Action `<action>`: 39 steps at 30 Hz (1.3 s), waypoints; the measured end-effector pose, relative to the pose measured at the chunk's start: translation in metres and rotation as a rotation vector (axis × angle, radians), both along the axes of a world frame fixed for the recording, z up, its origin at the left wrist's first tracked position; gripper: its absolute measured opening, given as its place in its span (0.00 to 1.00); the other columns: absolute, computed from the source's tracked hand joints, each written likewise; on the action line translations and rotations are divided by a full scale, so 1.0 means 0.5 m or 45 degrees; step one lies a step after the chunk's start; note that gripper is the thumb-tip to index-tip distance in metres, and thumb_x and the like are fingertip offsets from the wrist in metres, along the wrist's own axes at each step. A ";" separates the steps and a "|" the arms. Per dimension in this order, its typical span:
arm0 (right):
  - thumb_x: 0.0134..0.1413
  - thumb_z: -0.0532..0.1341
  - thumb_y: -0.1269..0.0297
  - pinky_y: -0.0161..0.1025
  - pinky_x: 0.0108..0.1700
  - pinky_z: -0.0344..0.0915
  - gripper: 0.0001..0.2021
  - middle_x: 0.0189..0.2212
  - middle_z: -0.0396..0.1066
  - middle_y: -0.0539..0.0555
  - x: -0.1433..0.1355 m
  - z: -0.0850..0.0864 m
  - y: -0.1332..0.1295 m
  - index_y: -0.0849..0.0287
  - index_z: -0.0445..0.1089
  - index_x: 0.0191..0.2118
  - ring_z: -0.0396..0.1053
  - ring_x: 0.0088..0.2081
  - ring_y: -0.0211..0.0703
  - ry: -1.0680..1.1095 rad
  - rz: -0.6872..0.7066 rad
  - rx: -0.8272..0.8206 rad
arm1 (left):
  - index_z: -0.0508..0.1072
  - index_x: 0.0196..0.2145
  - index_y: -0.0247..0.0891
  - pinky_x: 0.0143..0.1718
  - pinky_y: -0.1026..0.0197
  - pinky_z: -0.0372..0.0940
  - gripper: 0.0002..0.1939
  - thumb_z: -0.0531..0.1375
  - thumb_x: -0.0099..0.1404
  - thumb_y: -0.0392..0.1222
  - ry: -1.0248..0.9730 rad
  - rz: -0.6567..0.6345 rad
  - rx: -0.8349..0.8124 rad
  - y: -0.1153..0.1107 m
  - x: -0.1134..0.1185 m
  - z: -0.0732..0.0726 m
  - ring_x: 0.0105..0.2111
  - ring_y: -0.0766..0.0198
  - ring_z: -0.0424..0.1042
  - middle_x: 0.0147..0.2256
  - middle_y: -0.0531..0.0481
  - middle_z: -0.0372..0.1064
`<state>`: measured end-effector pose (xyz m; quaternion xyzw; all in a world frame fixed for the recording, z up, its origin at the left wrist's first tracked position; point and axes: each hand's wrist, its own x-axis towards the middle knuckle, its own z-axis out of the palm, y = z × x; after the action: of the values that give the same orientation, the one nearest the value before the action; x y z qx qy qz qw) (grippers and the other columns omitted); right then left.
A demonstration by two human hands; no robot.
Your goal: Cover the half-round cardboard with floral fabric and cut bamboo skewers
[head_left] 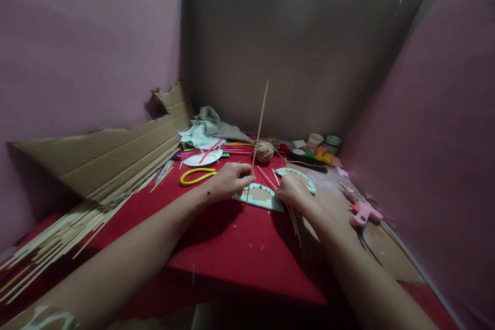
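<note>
Between the fingers of my left hand (232, 180) a long thin wooden stick (261, 118) stands nearly upright, leaning slightly right at its top. Its lower end passes in front of a half-ring piece (259, 202) covered in pale blue-green patterned cloth, lying on the red cloth. My right hand (293, 190) is closed at the right end of this piece; its fingertips are partly hidden, and I cannot make out what they grip. A second cloth-covered half-ring (307, 180) lies just behind it. Several loose thin sticks (294, 224) lie beneath my right hand.
Many sticks (73, 234) lie along the left, beside a cardboard sheet (116, 144). Yellow-handled scissors (197, 176) and a white disc (203, 158) are left of centre. Twine (265, 150) sits behind. A pink glue gun (364, 213) rests on cardboard at right.
</note>
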<state>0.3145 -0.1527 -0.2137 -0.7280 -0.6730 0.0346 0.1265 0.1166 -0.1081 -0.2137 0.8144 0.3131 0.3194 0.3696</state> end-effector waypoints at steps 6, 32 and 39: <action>0.46 0.53 0.67 0.31 0.21 0.50 0.07 0.14 0.54 0.46 0.011 0.036 -0.021 0.60 0.62 0.21 0.53 0.18 0.32 0.369 0.031 0.081 | 0.66 0.28 0.35 0.16 0.69 0.57 0.09 0.53 0.63 0.43 -0.077 -0.051 -0.146 -0.006 0.009 -0.007 0.14 0.71 0.63 0.19 0.53 0.68; 0.52 0.58 0.69 0.32 0.28 0.57 0.02 0.23 0.64 0.47 -0.029 0.016 -0.081 0.59 0.65 0.29 0.60 0.25 0.34 0.772 0.577 0.564 | 0.68 0.28 0.35 0.26 0.69 0.61 0.06 0.52 0.61 0.32 0.117 -0.321 0.075 -0.058 0.042 -0.016 0.22 0.70 0.66 0.22 0.55 0.67; 0.55 0.58 0.68 0.33 0.31 0.59 0.06 0.23 0.66 0.48 -0.038 0.023 -0.074 0.59 0.68 0.28 0.63 0.27 0.34 0.806 0.643 0.682 | 0.65 0.27 0.36 0.27 0.67 0.62 0.07 0.52 0.62 0.31 0.180 -0.373 0.098 -0.061 0.040 -0.014 0.23 0.68 0.68 0.22 0.53 0.68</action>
<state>0.2958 -0.1897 -0.2023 -0.4373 -0.7424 0.1094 0.4957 0.1367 -0.1388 -0.2206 0.8855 0.2037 0.2157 0.3577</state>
